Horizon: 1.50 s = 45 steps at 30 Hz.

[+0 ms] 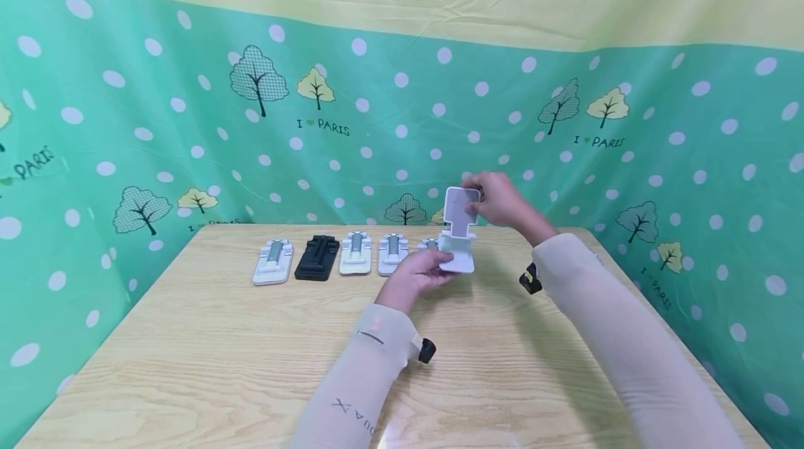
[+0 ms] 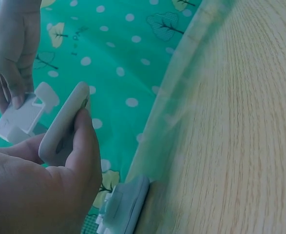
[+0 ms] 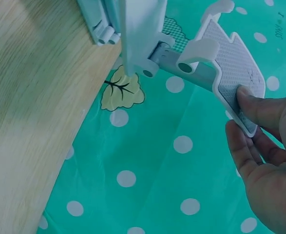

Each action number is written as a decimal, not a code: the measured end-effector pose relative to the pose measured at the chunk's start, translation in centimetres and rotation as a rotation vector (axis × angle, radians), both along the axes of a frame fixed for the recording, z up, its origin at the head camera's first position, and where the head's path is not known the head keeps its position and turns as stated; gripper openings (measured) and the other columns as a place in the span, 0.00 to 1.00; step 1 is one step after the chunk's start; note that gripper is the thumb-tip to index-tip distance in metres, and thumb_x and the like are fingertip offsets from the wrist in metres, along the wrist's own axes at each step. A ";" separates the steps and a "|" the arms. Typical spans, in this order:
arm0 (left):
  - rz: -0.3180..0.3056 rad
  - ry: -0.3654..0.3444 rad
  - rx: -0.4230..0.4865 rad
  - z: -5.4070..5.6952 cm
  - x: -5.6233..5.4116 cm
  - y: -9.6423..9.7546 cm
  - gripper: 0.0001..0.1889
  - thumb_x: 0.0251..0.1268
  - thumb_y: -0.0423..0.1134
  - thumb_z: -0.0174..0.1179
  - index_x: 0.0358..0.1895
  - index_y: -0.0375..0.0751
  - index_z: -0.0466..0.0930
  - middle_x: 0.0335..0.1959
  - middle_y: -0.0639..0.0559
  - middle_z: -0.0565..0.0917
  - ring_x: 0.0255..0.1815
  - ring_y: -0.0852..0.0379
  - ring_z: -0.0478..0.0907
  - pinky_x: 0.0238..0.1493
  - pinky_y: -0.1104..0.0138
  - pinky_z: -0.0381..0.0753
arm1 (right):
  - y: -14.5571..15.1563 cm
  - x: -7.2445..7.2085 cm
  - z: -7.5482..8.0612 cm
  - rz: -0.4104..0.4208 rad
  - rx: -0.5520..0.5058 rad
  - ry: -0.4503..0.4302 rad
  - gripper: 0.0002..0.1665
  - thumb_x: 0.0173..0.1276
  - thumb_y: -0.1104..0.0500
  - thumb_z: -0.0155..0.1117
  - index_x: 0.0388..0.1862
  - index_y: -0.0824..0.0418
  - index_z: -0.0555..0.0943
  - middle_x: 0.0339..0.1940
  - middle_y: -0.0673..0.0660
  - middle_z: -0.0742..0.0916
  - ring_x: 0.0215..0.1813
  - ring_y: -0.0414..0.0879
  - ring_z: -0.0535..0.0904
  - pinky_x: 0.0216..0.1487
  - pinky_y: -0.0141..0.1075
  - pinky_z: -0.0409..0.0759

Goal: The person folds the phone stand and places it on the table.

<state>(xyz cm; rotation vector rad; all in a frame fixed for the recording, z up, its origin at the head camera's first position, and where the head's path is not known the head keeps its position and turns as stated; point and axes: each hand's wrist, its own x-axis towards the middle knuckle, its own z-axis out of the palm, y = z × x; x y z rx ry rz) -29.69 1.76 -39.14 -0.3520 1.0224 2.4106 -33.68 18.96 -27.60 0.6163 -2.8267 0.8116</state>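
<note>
Both hands hold a white folding phone stand (image 1: 456, 257) above the table's far right part, its plate opened upward from its base. My left hand (image 1: 414, 276) grips the base, thumb on one face and fingers behind; the left wrist view shows the base (image 2: 65, 124) edge-on between them. At the upper plate (image 3: 234, 73), which has a grey textured pad and two curved hooks, my right hand (image 1: 500, 203) pinches a corner between thumb and fingers. In the right wrist view a grey arm (image 3: 189, 68) joins plate and base.
Along the wooden table's (image 1: 251, 365) far side stands a row of folded phone stands: a white one (image 1: 273, 264) at the left, a black one (image 1: 317, 258), then white ones (image 1: 355, 253), the last partly hidden behind the held stand. A green dotted cloth (image 1: 402, 107) hangs behind.
</note>
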 end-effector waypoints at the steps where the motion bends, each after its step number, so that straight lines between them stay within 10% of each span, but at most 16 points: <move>1: 0.001 -0.001 0.000 0.0 0.0 0.0 0.28 0.71 0.19 0.51 0.73 0.26 0.62 0.70 0.25 0.68 0.73 0.34 0.67 0.71 0.54 0.76 | 0.0 0.0 -0.1 -0.002 0.000 0.004 0.23 0.66 0.72 0.69 0.61 0.70 0.81 0.50 0.64 0.86 0.46 0.55 0.82 0.45 0.42 0.89; 45: -0.001 -0.032 0.015 0.3 -0.1 -0.1 0.26 0.71 0.19 0.51 0.71 0.22 0.61 0.69 0.25 0.69 0.72 0.34 0.68 0.70 0.55 0.77 | -1.3 0.3 -1.3 -0.035 0.056 0.184 0.15 0.60 0.75 0.71 0.44 0.67 0.80 0.43 0.61 0.83 0.47 0.56 0.81 0.48 0.44 0.89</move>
